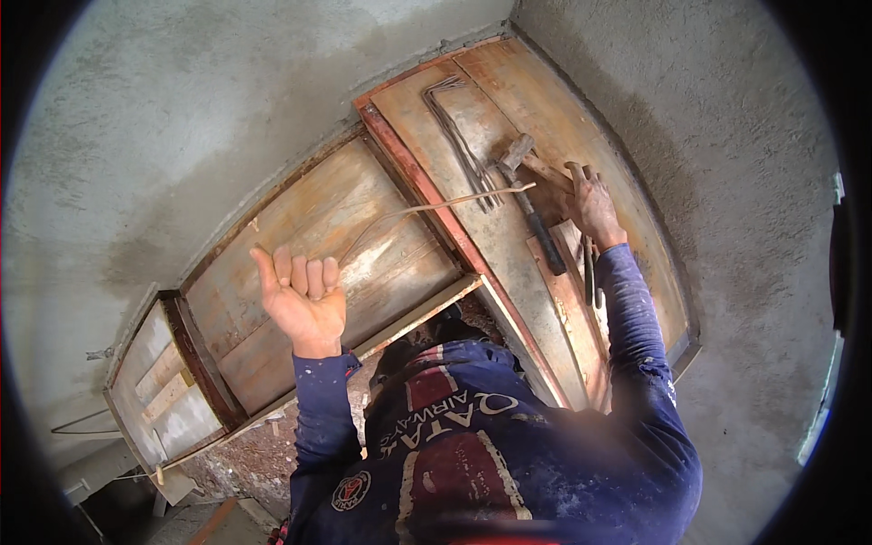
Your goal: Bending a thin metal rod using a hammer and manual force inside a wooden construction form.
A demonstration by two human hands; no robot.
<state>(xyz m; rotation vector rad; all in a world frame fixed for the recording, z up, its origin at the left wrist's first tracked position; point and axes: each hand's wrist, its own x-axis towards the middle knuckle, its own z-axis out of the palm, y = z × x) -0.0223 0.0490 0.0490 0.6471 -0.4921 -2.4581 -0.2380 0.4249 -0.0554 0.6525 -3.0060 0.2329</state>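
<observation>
My left hand (pixel 307 307) is palm up at the left, its fingers curled and thumb out. From beside its fingertips a thin, bent, rust-brown rod (pixel 436 205) runs right across the boards, apparently gripped in the fist. Over the right-hand boards my right hand (pixel 596 211) reaches out with its fingers apart and slightly bent. Its fingertips are by the end of a wooden handle (pixel 547 171); contact is unclear. Beside it lies a hammer (pixel 518 153) with a black grip (pixel 545 243). Several thin bent steel rods (pixel 454 136) lie together just beyond the hammer.
Stepped wooden boards (pixel 309 245) curve along grey plastered walls (pixel 227 100). A reddish edge strip (pixel 422 182) and a front ledge (pixel 418 316) divide them. Wood offcuts (pixel 568 291) lie below my right hand. Rubble (pixel 259 468) covers the ground at lower left.
</observation>
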